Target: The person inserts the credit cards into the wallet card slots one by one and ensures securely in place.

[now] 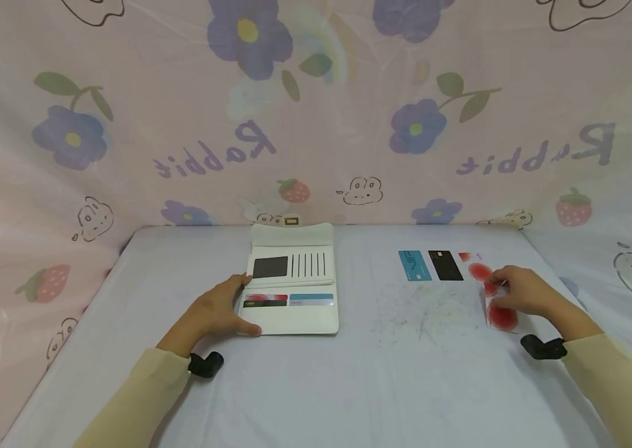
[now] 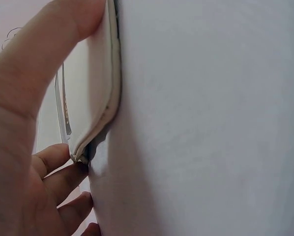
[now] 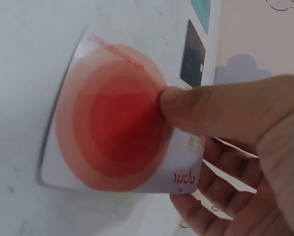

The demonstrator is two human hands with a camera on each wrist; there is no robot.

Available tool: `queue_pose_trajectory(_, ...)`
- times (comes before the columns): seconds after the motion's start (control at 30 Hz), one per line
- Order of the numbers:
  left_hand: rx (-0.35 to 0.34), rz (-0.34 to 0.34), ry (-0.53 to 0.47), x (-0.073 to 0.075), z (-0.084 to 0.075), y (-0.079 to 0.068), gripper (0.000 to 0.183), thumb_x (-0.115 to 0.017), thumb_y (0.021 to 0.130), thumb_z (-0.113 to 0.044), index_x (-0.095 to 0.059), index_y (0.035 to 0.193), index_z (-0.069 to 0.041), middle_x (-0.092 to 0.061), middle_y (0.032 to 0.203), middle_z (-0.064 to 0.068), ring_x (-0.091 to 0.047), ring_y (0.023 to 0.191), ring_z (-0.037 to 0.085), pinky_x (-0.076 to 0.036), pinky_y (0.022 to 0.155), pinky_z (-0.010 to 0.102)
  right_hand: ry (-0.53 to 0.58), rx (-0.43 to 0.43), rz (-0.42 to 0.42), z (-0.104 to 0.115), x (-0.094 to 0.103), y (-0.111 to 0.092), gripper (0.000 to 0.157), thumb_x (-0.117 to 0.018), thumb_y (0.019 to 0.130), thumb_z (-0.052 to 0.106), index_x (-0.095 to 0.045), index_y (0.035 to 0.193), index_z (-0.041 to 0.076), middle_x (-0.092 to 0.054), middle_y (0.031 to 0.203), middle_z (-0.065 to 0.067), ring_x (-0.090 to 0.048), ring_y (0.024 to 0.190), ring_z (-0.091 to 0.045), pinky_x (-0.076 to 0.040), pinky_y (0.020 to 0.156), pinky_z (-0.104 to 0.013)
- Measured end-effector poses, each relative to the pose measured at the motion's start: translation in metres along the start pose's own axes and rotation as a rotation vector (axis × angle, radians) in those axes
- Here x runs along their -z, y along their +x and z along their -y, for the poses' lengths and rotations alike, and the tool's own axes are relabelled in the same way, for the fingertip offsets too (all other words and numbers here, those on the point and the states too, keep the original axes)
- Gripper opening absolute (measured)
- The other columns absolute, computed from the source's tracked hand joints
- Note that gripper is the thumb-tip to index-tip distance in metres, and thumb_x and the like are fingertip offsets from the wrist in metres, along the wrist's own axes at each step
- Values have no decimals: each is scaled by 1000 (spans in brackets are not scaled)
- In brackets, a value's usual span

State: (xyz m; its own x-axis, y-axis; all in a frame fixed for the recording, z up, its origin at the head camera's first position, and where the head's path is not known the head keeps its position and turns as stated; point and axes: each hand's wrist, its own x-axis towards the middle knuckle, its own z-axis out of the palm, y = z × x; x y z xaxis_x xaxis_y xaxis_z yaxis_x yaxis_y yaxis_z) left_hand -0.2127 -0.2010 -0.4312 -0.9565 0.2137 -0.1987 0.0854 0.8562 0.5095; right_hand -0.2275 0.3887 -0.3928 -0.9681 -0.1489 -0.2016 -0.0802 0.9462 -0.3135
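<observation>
An open white wallet (image 1: 293, 325) lies on the table, its flap folded away at the back. Card edges show in its front pockets: red and black on the left, blue and pale grey on the right. My left hand (image 1: 215, 311) holds the wallet by its left side, thumb at the front corner and fingers along the edge. Over on the right, my right hand (image 1: 523, 292) pinches a white card with red circles (image 3: 117, 123), thumb on its printed face. The card is tilted, with its shadow on the cloth below.
A blue card (image 1: 415, 266), a black card (image 1: 446, 266) and another red-and-white card (image 1: 477, 269) lie in a row, right of the wallet. White cloth (image 1: 349, 386) covers the table. A patterned curtain (image 1: 327, 124) rises behind and at both sides.
</observation>
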Motion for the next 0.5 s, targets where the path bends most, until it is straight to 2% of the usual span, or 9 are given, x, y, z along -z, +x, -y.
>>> queue_pose_trajectory(0.23, 0, 5, 1, 0, 1, 0, 124, -86, 47, -66, -32, 148, -17, -34, 155, 12, -34, 141, 37, -33, 110, 58, 23, 28, -1, 5, 11, -7, 28, -70, 81, 9, -66, 106, -4, -65, 92, -12, -56, 84, -25, -57, 72, -41)
queue_pose_trajectory(0.5, 2, -1, -15, -1, 2, 0, 126, -87, 47, -66, -30, 149, -18, -34, 155, 13, -35, 140, 36, -34, 109, 58, 46, 74, 19, 12, 20, -14, 17, -67, 84, 9, -68, 99, 2, -67, 88, -3, -57, 78, -17, -53, 66, -27)
